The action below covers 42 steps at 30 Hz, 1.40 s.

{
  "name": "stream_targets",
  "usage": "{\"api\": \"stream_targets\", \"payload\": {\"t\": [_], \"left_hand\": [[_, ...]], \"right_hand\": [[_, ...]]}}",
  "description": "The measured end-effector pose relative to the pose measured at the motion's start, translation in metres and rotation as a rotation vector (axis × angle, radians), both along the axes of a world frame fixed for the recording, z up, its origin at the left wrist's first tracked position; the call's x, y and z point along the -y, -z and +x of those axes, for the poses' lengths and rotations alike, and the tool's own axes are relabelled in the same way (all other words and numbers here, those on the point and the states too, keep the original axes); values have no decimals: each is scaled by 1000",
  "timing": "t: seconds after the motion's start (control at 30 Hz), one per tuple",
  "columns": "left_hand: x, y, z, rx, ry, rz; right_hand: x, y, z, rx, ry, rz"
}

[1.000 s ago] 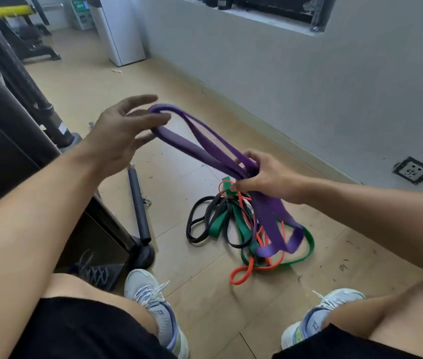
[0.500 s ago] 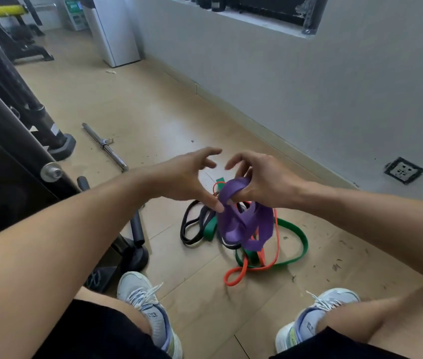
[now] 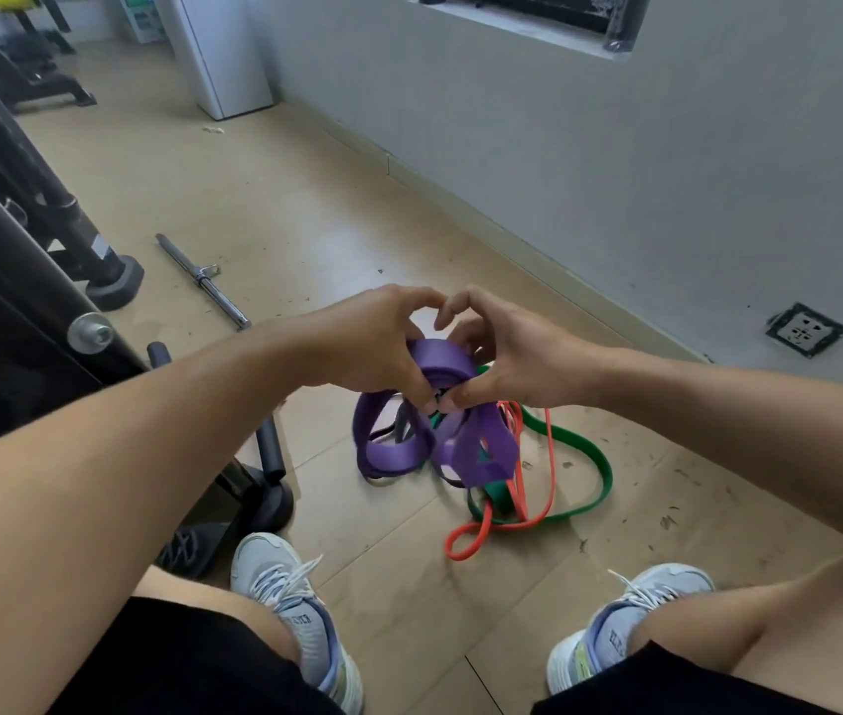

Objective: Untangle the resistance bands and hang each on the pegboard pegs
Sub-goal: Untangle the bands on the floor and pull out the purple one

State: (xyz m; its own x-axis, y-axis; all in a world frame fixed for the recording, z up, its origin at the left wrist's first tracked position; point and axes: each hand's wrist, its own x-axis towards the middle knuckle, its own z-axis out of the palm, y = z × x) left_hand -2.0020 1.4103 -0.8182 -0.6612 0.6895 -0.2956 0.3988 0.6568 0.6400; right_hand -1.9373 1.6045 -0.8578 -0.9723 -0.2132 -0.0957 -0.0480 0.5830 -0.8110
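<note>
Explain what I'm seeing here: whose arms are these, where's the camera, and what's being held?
No machine here: a person works bare-handed, and one camera on their head looks down past both arms to their knees and shoes. The left hand and right hand meet over the floor, each with a grip on the bunched purple band, whose loops hang below. Under it on the floor lie a green band and an orange band, partly crossed. A metal bar lies to the left. No pegboard is in view.
</note>
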Motion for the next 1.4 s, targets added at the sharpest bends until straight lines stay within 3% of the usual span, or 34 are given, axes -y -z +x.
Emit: {"api": "stream_targets", "payload": {"t": [0.13,0.23,0.37,0.53,0.67,0.8,0.9,1.0,1.17,1.4], "left_hand": [[10,-6,-3,110,-85,93],[17,-5,-7,127,-101,49],[15,6,-4,-5,-49,-171],[-3,14,9,-151,138,-227],[-9,8,14,-164,128,-312],[-12,1,16,-221,68,-340],[-7,0,14,-233,17,-370],[0,-2,8,-246,-56,-341],[7,-1,1,-154,-209,-189],[13,-11,-6,-2,-270,81]], "right_hand": [[1,11,2,51,2,79],[2,8,2,49,20,49],[10,-6,0,87,-14,97],[26,-10,1,94,-65,227],[18,-3,3,180,-93,204],[2,6,0,319,-13,12],[-15,16,-3,344,-42,170],[-31,34,-2,372,-53,306],[-33,50,-2,371,-130,351],[-35,57,-5,343,-239,447]]}}
